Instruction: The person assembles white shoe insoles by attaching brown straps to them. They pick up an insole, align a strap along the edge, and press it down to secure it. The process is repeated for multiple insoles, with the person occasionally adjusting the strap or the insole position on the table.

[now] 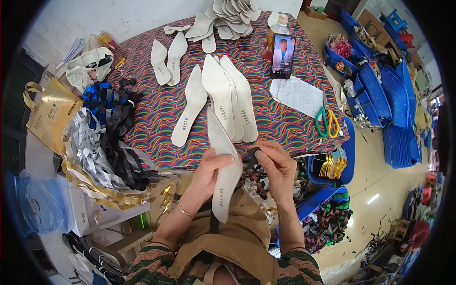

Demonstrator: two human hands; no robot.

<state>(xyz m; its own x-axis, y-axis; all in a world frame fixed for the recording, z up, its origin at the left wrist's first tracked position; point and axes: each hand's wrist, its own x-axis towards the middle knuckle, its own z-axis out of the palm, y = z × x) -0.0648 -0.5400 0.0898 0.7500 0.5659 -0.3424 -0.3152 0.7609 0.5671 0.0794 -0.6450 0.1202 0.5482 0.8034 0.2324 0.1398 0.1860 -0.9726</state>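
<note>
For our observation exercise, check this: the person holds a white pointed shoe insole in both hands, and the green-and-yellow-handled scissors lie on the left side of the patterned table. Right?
Not quite. The head view shows the green-and-yellow-handled scissors on the right side of the patterned table. The white pointed shoe insole is indeed between the left hand and right hand.

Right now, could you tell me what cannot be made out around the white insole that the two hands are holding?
Head view only:
- Underside of the white insole: turned away from the camera.
- Small dark piece at the right hand: mostly covered by the fingers, its shape unclear.
- Left hand: its fingers are behind the insole.
- Lower insoles of the far pile: covered by those above, cut off by the top edge.
</note>
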